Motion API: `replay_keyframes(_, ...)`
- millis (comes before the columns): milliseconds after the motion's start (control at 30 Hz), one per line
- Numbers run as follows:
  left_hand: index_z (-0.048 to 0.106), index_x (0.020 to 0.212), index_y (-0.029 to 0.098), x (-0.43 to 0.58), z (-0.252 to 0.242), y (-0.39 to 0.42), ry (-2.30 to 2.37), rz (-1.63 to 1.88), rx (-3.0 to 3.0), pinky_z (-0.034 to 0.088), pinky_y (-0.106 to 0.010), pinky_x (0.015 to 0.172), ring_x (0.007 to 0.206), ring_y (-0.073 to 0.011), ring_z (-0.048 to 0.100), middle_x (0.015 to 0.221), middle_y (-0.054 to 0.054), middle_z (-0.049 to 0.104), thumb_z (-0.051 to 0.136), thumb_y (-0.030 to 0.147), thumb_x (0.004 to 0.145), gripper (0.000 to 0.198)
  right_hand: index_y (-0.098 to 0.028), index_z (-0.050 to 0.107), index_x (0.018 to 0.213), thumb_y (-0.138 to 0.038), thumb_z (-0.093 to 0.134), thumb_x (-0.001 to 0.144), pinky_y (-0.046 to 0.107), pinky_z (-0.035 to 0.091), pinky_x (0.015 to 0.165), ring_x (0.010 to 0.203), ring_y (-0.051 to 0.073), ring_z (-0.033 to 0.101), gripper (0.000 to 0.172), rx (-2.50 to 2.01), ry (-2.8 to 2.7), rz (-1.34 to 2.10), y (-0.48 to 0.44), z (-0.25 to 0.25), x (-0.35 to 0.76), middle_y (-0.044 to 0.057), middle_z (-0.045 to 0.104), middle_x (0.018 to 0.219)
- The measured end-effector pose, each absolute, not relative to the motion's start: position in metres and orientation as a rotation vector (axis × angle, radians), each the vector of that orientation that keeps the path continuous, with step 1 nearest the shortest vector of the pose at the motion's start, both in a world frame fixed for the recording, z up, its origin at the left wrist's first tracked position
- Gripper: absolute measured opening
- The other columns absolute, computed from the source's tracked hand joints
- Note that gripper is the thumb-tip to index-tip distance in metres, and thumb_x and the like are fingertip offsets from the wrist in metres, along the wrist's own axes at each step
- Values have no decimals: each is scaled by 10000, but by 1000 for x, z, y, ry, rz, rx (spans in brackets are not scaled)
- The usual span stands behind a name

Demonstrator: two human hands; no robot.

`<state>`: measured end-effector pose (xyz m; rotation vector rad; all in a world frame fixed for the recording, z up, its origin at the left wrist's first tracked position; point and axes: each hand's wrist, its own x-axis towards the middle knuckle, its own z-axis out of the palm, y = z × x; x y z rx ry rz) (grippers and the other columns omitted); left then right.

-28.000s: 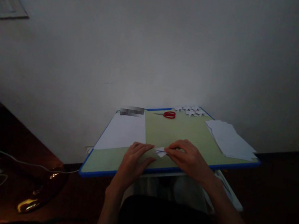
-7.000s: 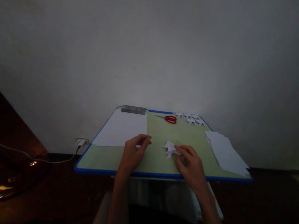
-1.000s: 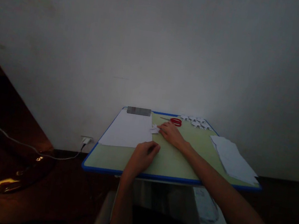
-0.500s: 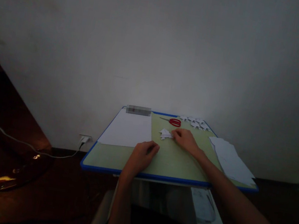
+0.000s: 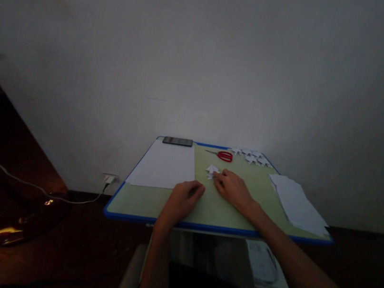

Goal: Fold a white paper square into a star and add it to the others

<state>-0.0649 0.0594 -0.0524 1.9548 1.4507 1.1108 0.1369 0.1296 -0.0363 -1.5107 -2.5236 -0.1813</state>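
Note:
A small white origami frog (image 5: 212,169) lies on the pale green tabletop. My right hand (image 5: 234,188) reaches it from the right, with the fingertips closed at its rear end and partly covering it. Lower and to the left, my left hand (image 5: 184,198) rests on the table near the corner of a white sheet (image 5: 163,166). Its fingers are curled, and nothing shows in them. Behind the frog lie red-handled scissors (image 5: 224,156), blades pointing left.
Several more folded paper frogs (image 5: 252,158) sit at the back right corner. A stack of white paper (image 5: 296,203) lies along the right edge. A phone (image 5: 177,141) is at the back left. The blue-edged table (image 5: 143,201) stands against the wall (image 5: 203,68).
My right hand has shifted slightly left and toward me, its fingertips now farther over the frog's rear. The left hand has stayed in place.

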Motion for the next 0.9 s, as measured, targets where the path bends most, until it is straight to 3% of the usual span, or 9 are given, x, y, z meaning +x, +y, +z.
replay_keyframes(433, 778, 915, 179, -65, -50, 58, 1457, 1113, 1970, 489, -320, 790, 840, -234, 731, 909, -79, 817, 556, 354, 1001, 296, -200, 738, 1246, -360, 421, 1119, 317, 465, 921, 1050, 239, 666, 377, -1516, -2566, -153, 120, -46, 142, 131, 695, 1154)
replay_keyframes(600, 781, 923, 181, -65, -51, 58, 1456, 1114, 1972, 499, -318, 785, 838, -233, 735, 917, -79, 821, 560, 354, 1005, 292, -206, 689, 1371, -349, 426, 1120, 318, 467, 909, 1020, 235, 674, 392, -1519, -2542, -124, 116, -47, 143, 131, 691, 1144)
replay_keyframes(733, 785, 930, 180, -64, -52, 59, 1453, 1119, 1962, 501, -321, 790, 845, -233, 736, 931, -81, 824, 565, 356, 1003, 290, -208, 734, 1289, -338, 452, 1106, 303, 470, 901, 1004, 233, 696, 360, -1520, -2539, -113, 116, -42, 140, 124, 715, 1137)
replay_keyframes(900, 784, 949, 175, -65, -53, 59, 1444, 1122, 1951, 509, -321, 810, 869, -235, 742, 944, -84, 824, 560, 353, 1007, 292, -231, 560, 1542, -332, 439, 1094, 333, 491, 895, 1076, 273, 720, 475, -1571, -2500, -143, 137, -28, 133, 137, 730, 1261)
